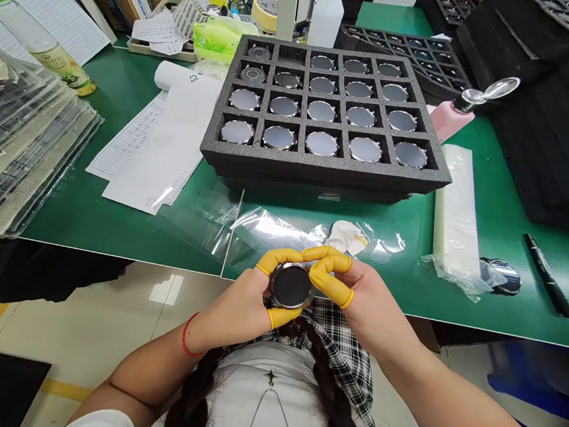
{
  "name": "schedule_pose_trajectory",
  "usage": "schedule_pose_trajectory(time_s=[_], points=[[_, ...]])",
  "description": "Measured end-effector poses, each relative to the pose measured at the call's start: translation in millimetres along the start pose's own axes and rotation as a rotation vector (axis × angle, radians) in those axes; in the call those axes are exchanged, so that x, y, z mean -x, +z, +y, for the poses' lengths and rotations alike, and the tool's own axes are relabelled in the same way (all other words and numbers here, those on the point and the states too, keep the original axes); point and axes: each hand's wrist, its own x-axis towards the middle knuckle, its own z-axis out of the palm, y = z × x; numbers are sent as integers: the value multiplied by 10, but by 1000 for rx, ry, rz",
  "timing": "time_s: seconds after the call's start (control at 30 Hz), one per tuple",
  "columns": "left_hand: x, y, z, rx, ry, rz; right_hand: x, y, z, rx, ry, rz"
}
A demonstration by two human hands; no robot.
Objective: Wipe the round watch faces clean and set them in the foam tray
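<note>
Above the table's edge, left fingers gripped a watch (its dark face up) while right fingers pressed its rim; a slip of the smooth yellow finger cots could have dropped it floorward.

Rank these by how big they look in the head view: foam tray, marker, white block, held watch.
1. Foam tray
2. White block
3. Held watch and marker, unranked: the marker looks longer but much thinner.
</note>
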Motion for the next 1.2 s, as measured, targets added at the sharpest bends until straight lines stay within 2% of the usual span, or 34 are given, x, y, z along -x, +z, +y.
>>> schedule_pose_trajectory(time_s=[1.2], points=[[10, -2, -37, -2, 20, 7, 5, 11, 20, 84, -36, 12]])
